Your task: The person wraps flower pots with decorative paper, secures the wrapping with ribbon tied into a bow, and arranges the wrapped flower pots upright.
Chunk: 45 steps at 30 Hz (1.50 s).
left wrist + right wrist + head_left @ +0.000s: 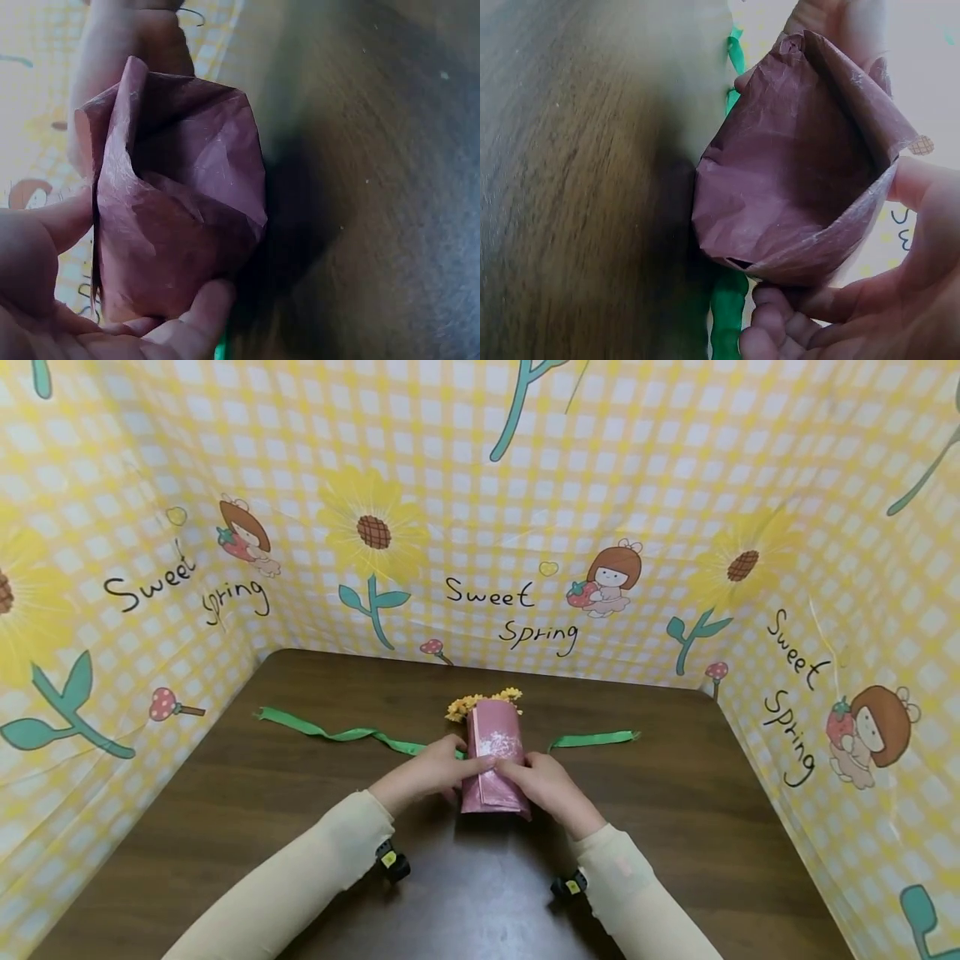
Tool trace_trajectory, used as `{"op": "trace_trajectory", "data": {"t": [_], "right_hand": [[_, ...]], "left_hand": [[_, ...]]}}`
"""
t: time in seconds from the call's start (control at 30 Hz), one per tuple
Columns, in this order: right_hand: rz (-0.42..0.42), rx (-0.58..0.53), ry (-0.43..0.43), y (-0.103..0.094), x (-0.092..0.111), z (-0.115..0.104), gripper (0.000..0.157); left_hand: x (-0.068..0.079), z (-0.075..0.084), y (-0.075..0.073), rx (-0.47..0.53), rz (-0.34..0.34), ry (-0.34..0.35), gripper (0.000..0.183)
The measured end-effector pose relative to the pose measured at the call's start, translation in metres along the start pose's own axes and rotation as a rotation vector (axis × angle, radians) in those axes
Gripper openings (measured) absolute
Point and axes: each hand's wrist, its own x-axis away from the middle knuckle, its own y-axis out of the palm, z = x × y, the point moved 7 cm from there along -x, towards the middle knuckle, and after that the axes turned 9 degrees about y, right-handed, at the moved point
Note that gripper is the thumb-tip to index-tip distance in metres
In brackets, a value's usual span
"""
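A bunch of yellow flowers [465, 705] is wrapped in a roll of pink paper [497, 727], with the blossoms showing at its far end. My left hand [431, 768] grips the roll from the left, thumb on top and fingers round the side. From the right my right hand [543, 781] holds it the same way, its thumb close to the other. Both wrist views look into the hollow near end of the pink paper [180, 247], which has creased, folded edges. A green ribbon [300, 725] runs crosswise behind the hands, its middle hidden by the roll.
The ribbon's right end [600, 739] lies on the dark wooden table [637, 827]. A yellow checked cloth [480, 527] with printed flowers and girls stands round the back and both sides. Black wrist cameras [393, 862] sit under both sleeves.
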Motion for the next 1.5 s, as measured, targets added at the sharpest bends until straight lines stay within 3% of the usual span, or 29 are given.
{"op": "trace_trajectory", "data": {"t": [0.1, 0.27, 0.43, 0.57, 0.77, 1.0, 1.33, 1.5], "right_hand": [[0.012, 0.003, -0.006, 0.0, -0.001, -0.003, 0.065], [0.031, -0.013, -0.006, 0.003, -0.003, -0.02, 0.06], [0.026, -0.057, 0.008, 0.018, -0.01, -0.046, 0.062], [-0.004, -0.086, 0.016, 0.039, -0.019, -0.058, 0.063], [0.002, -0.103, 0.013, 0.06, -0.029, -0.058, 0.062], [0.019, -0.087, 0.004, 0.052, -0.027, -0.052, 0.063], [-0.097, -0.046, 0.021, 0.015, -0.007, -0.02, 0.063], [-0.12, -0.021, 0.018, 0.0, 0.002, -0.009, 0.059]], "left_hand": [[-0.003, -0.005, 0.0, 0.121, -0.02, -0.019, 0.076], [-0.001, -0.004, -0.013, 0.209, 0.0, -0.018, 0.068], [0.003, -0.004, -0.046, 0.187, 0.041, -0.012, 0.065], [0.006, -0.015, -0.069, 0.151, 0.03, -0.037, 0.067], [0.006, -0.038, -0.08, 0.142, 0.021, -0.072, 0.07], [0.002, -0.039, -0.07, 0.162, 0.025, -0.073, 0.07], [0.0, -0.013, -0.016, 0.155, -0.026, -0.01, 0.056], [0.004, 0.001, 0.004, 0.13, -0.013, 0.023, 0.049]]}}
